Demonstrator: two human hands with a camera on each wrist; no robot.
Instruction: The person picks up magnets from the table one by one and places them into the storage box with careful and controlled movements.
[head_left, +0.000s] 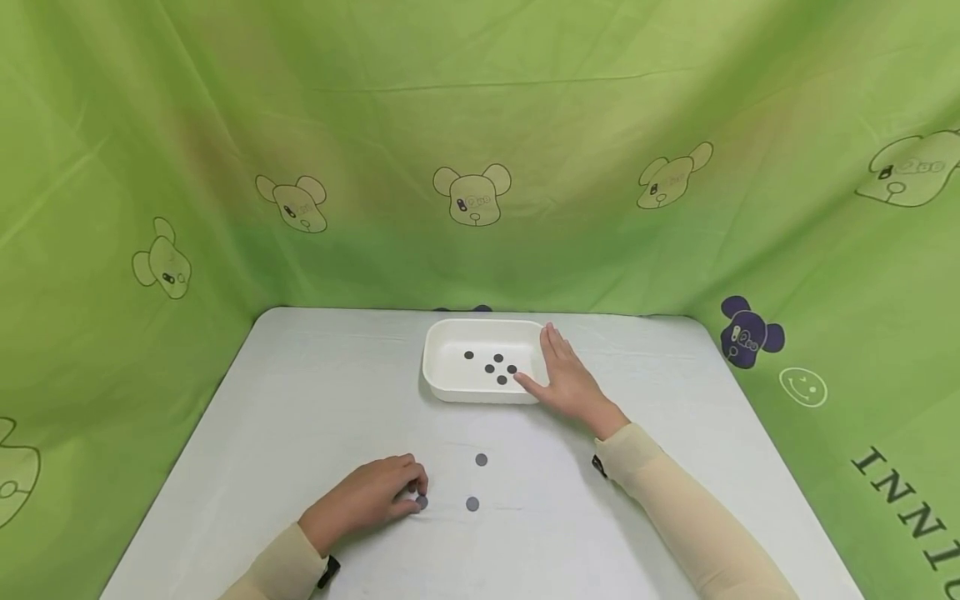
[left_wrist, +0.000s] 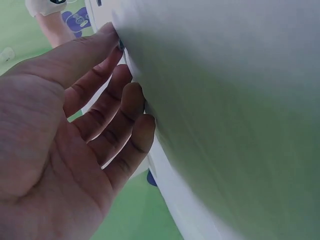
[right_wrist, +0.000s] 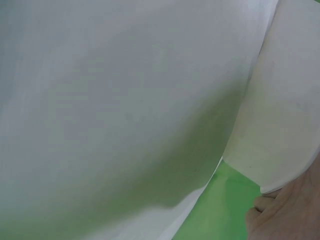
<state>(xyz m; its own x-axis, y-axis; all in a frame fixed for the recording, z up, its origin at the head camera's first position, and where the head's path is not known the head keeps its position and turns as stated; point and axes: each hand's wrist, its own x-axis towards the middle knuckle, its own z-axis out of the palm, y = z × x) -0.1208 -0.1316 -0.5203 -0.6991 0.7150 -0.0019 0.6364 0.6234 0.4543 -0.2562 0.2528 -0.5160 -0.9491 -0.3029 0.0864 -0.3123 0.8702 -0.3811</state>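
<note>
Down on the table, my left hand (head_left: 371,498) pinches a small dark grey disc (head_left: 422,502) between thumb and index finger. The left wrist view has the same disc (left_wrist: 120,45) as a thin edge at the thumb tip, with the other fingers bent near the tabletop. My right hand (head_left: 573,385) rests against the right end of a white rectangular tray (head_left: 480,396), fingers straight and thumb over the near rim. Several dark discs (head_left: 490,368) lie inside the tray. To the right of my left hand lie two loose discs, a farther one (head_left: 482,460) and a nearer one (head_left: 472,504).
The table (head_left: 337,383) has a white cover and rounded far corners. A green curtain (head_left: 375,267) with bear-head drawings encloses its back and both sides. The tray stands close to the table's far edge.
</note>
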